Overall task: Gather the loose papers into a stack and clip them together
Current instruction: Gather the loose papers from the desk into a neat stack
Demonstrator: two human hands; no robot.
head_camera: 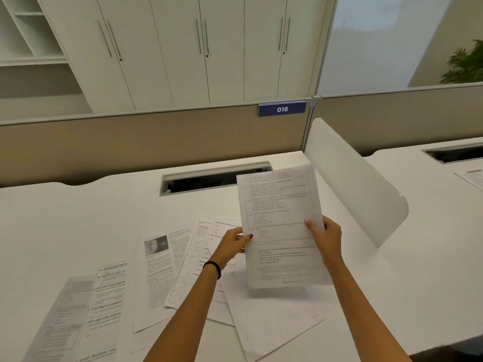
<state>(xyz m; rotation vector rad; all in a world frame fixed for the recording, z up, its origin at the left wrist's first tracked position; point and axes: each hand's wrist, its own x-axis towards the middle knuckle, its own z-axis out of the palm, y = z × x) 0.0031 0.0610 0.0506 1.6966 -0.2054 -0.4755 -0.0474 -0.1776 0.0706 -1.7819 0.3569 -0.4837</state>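
Note:
I hold a printed sheet of paper [281,205] upright above the white desk [78,218], its text upside down to me. My left hand [232,244] pinches its left edge and my right hand [324,236] grips its right edge. Whether it is one sheet or a few together I cannot tell. Several loose printed papers lie spread on the desk below: one with a photo [159,265], one with forms [198,254], a blank-looking sheet [271,317], and two at the near left [104,309]. No clip is in view.
A cable slot [209,178] is cut into the desk behind the papers. A white curved divider [352,184] stands at the right, a beige partition with a "016" sign [282,109] at the back. Another paper [470,177] lies on the neighbouring desk.

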